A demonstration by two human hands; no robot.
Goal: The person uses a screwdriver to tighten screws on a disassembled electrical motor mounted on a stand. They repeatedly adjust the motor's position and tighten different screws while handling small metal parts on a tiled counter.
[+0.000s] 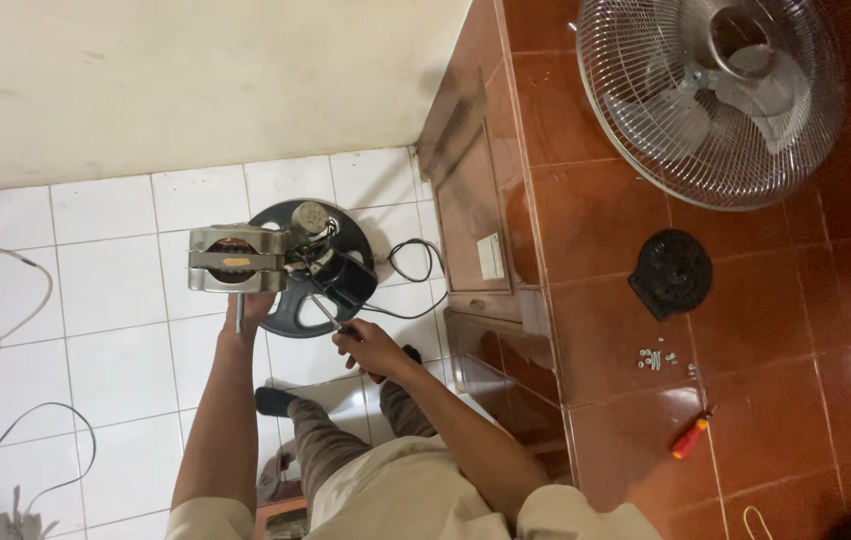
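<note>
One fan motor point(246, 262), one screwdriver point(326, 312), two hands: left point(251, 308), right point(368, 345).

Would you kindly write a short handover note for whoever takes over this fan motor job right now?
Left hand: steadies the silver metal fan motor from below.
Right hand: grip on a screwdriver, tip at the motor's black rear section.
Motor sits over the round black base on white tiles.
Done: wire fan guard with blades, black round cover and small screws lie apart on the brown floor, beside a red-handled screwdriver.
Left: motor work unfinished.
</note>
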